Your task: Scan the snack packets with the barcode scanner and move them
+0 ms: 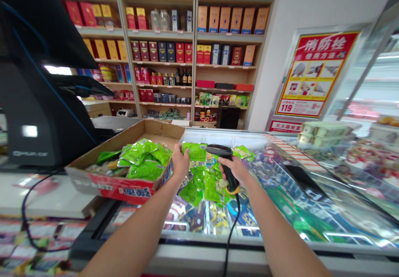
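My left hand gripped a flat, bright green plastic packet at its left end, thumb on the near face. My right hand was closed around the handle of a black, pistol-shaped barcode scanner; the scanner head was positioned at the packet's right end, contact indeterminate. A thin black cable ran from the handle toward me. Below, loose green packets lay on a glass-topped display case. At left, an open red-and-brown cardboard box contained further green packets.
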A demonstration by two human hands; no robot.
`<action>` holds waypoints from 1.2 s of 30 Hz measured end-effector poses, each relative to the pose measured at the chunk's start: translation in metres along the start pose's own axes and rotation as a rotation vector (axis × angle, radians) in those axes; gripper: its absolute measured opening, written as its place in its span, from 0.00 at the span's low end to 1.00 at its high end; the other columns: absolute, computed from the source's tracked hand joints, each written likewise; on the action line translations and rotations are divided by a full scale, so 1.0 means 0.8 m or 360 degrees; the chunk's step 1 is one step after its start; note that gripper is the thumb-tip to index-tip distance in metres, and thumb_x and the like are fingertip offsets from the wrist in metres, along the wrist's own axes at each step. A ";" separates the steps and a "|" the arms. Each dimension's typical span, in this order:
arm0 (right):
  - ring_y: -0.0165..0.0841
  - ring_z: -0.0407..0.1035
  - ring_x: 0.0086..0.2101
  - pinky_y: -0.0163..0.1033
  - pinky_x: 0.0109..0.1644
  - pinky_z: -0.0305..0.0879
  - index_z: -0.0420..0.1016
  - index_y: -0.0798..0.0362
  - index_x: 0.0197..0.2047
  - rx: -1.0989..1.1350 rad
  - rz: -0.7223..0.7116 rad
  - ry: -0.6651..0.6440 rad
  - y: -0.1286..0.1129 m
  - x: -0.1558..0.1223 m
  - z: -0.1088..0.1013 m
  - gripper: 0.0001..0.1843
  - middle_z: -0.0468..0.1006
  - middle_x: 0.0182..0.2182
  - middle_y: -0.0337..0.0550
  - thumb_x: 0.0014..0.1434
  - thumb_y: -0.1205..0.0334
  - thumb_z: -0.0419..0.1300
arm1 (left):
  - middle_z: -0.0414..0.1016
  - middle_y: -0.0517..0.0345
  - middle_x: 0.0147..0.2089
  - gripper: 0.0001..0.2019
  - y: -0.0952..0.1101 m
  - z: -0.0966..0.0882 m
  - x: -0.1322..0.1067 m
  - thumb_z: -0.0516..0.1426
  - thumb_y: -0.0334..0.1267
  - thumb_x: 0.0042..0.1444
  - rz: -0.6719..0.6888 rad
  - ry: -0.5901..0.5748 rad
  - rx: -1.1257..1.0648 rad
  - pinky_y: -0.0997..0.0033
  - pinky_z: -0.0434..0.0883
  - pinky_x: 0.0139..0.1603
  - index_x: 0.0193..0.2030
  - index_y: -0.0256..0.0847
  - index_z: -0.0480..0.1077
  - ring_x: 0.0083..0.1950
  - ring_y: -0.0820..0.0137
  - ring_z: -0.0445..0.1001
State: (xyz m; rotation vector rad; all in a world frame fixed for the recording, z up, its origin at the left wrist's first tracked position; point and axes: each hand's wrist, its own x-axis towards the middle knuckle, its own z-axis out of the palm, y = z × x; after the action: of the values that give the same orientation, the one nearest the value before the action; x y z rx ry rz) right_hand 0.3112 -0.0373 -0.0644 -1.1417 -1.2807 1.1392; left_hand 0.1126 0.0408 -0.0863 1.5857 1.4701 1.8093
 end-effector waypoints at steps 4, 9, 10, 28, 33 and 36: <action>0.29 0.64 0.13 0.34 0.15 0.61 0.68 0.53 0.27 -0.0007 0.0013 0.0021 -0.002 -0.001 0.003 0.16 0.71 0.14 0.35 0.44 0.50 0.66 | 0.73 0.57 0.34 0.06 0.005 -0.002 -0.003 0.57 0.32 0.51 0.0002 0.0001 0.0032 0.64 0.69 0.45 0.35 0.42 0.64 0.39 0.66 0.73; 0.29 0.64 0.13 0.34 0.15 0.63 0.68 0.53 0.28 0.0142 0.0048 0.0032 -0.005 -0.004 0.014 0.16 0.71 0.15 0.35 0.45 0.50 0.65 | 0.68 0.63 0.28 0.07 0.028 -0.010 -0.010 0.59 0.32 0.48 0.0040 -0.0096 0.0095 0.69 0.66 0.37 0.30 0.42 0.62 0.32 0.69 0.69; 0.29 0.64 0.13 0.34 0.15 0.62 0.68 0.53 0.28 0.0175 0.0055 0.0029 -0.007 -0.004 0.017 0.16 0.71 0.15 0.35 0.45 0.50 0.65 | 0.68 0.63 0.28 0.07 0.036 -0.015 -0.009 0.59 0.33 0.49 0.0060 -0.0096 0.0099 0.70 0.66 0.37 0.30 0.42 0.62 0.32 0.70 0.69; 0.29 0.65 0.13 0.35 0.15 0.61 0.69 0.54 0.27 0.0253 -0.0002 -0.0495 -0.039 0.011 0.152 0.17 0.71 0.15 0.35 0.45 0.49 0.65 | 0.65 0.36 0.59 0.24 0.046 -0.187 0.068 0.57 0.28 0.48 0.0104 0.0482 0.0671 0.54 0.64 0.63 0.54 0.32 0.65 0.63 0.54 0.66; 0.29 0.65 0.13 0.34 0.16 0.62 0.69 0.54 0.28 0.0273 0.0004 -0.0397 -0.033 0.012 0.132 0.17 0.72 0.15 0.35 0.44 0.49 0.66 | 0.55 0.37 0.69 0.27 0.062 -0.161 0.045 0.53 0.24 0.50 0.0500 0.0343 0.0643 0.55 0.58 0.68 0.60 0.35 0.63 0.71 0.55 0.55; 0.29 0.65 0.13 0.34 0.15 0.62 0.69 0.54 0.27 0.0231 -0.0001 -0.0251 -0.029 0.014 0.102 0.16 0.71 0.15 0.35 0.45 0.50 0.65 | 0.75 0.46 0.51 0.15 0.075 -0.119 0.025 0.51 0.26 0.54 0.0728 -0.0231 0.0588 0.61 0.68 0.59 0.46 0.38 0.72 0.56 0.62 0.73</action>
State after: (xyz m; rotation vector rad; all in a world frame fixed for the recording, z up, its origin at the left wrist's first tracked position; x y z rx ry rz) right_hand 0.2288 -0.0301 -0.0418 -0.9599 -1.2944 1.3207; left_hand 0.0456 -0.0137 -0.0117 2.3438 1.5290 1.6513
